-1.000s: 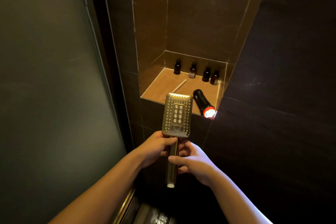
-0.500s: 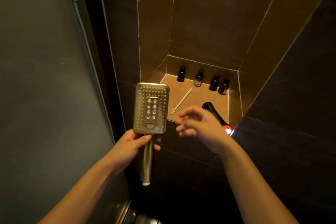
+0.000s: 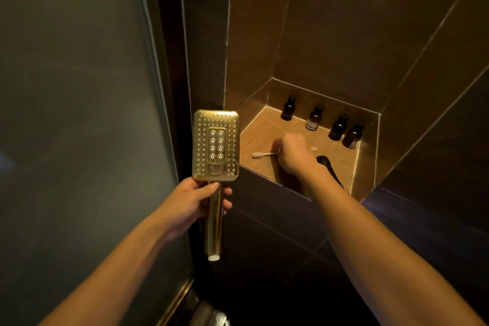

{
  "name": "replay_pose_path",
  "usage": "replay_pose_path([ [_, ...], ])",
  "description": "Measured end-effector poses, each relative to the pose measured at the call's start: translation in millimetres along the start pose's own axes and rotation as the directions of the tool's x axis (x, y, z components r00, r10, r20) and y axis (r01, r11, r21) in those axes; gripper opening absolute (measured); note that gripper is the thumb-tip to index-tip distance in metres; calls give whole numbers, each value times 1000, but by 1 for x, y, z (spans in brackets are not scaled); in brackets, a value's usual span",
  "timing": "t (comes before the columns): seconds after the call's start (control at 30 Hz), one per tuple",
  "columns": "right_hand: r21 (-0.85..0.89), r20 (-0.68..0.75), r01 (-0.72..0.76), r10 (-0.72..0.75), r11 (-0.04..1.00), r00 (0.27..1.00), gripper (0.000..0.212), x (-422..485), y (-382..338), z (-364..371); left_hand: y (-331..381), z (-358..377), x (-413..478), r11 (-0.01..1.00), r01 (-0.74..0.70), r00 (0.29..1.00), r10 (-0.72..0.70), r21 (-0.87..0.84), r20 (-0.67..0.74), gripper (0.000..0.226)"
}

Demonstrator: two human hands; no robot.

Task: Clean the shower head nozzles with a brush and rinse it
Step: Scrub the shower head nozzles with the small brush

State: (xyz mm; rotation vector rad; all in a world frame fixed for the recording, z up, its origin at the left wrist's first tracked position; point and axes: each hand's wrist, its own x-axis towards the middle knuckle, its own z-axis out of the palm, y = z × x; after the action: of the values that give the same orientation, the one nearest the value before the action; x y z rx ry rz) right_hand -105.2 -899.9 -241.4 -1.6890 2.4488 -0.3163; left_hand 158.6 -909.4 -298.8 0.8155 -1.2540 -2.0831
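Evidently early: the left hand (image 3: 190,202) grips the gold shower head (image 3: 215,145) by its handle, the right hand (image 3: 293,153) pinches the brush (image 3: 260,154) in the niche (image 3: 258,137), so scrubbing and rinsing remain.

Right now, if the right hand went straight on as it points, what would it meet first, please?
Probably the niche's left wall, near the leftmost bottle; the right hand, gripping the brush, points that way. Depth is unclear.
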Motion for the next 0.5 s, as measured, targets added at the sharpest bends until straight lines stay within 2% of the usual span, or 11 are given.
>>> replay_pose_path([
  [0.1, -65, -29, 123, -125, 990, 992, 13, 4, 2, 0, -3, 9, 2, 1000, 4, 999, -5, -27, -39, 24],
  [0.2, -38, 18, 197, -196, 980, 980, 14, 14, 0, -2, -3, 20, 4, 998, -2, 998, -2, -61, -58, 25],
  [0.33, -98, 74, 270, -264, 958, 962, 16, 23, 2, 0, -2, 29, 3, 999, -5, 994, 0, -52, -107, 25],
  [0.4, -26, 73, 255, -252, 967, 965, 16, 22, 1, -2, -3, 31, 0, 998, -10, 993, 3, -59, -120, 25],
  [0.5, 193, 47, 221, -234, 956, 971, 21, 15, -5, -15, -2, 30, -7, 997, -25, 989, 14, -79, -146, 23],
])
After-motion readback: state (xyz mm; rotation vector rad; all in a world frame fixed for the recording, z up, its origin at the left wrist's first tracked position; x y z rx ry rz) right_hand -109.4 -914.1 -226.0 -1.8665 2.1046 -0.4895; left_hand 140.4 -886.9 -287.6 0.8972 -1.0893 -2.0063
